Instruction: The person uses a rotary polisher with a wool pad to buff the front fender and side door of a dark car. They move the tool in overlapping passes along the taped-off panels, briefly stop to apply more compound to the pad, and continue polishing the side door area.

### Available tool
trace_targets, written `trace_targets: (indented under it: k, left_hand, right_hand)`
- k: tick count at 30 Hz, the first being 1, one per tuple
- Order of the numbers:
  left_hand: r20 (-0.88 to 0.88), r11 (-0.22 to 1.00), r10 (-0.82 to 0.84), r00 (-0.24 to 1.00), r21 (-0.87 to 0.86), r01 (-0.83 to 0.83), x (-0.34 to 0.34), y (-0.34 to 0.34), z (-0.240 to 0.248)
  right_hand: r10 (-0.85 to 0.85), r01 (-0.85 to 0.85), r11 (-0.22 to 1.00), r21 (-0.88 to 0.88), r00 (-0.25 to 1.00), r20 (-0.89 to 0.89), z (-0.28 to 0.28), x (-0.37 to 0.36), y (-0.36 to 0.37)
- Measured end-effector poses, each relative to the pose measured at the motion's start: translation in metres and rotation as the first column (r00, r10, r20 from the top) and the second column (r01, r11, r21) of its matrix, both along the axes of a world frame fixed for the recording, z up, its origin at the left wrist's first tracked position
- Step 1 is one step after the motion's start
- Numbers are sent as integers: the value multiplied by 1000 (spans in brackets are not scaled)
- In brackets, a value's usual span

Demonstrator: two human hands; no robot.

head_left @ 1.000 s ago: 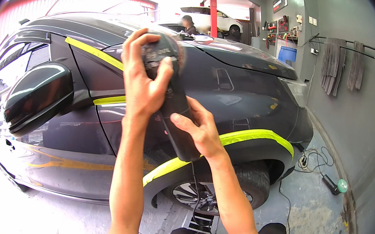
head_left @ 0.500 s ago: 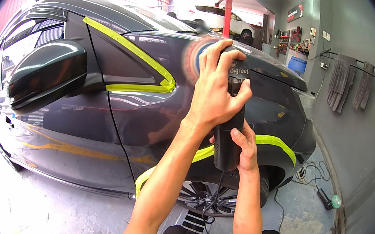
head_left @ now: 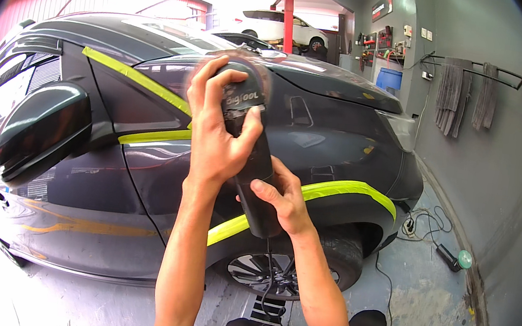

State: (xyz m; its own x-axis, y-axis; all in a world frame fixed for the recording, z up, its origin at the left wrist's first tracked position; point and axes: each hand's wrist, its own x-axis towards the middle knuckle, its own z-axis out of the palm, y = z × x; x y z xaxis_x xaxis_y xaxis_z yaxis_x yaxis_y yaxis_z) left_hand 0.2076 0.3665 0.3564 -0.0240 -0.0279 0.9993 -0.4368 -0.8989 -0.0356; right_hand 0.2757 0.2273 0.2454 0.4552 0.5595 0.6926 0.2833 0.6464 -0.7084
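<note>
Both hands grip a black corded polisher (head_left: pixel 260 210) against the front fender (head_left: pixel 335 143) of a dark grey car. My left hand (head_left: pixel 217 135) wraps over the polisher's head, fingers curled across its top. My right hand (head_left: pixel 288 199) holds the lower end of the body. The round pad (head_left: pixel 263 80) is blurred around the head and mostly hidden behind it and my left hand. Bright yellow-green tape (head_left: pixel 137 81) borders the dark triangular panel beside the pad, its tip covered by my left hand. More yellow-green tape (head_left: pixel 352 188) follows the wheel arch.
The side mirror (head_left: pixel 44 133) juts out at left. A power cord (head_left: pixel 269 271) hangs from the polisher past the wheel (head_left: pixel 267 274). Near the right wall, a smaller tool with a green pad (head_left: pixel 456 257) lies beside coiled cable (head_left: pixel 426 224). Grey towels (head_left: pixel 453 98) hang on a rail.
The polisher and both hands have moved left along the fender, closer to the triangular panel's tape, and the tool leans more. The whole view has also shifted somewhat.
</note>
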Motion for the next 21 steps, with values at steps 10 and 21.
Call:
trace_targets:
  k: [10, 21]
  left_hand:
    - [-33, 1000, -12, 999, 24, 13, 43, -49, -3]
    - [-96, 992, -128, 987, -2, 128, 87, -98, 10]
  right_hand:
    - [2, 1, 999, 33, 996, -90, -8, 29, -46]
    - [-48, 52, 998, 43, 994, -93, -2, 59, -88]
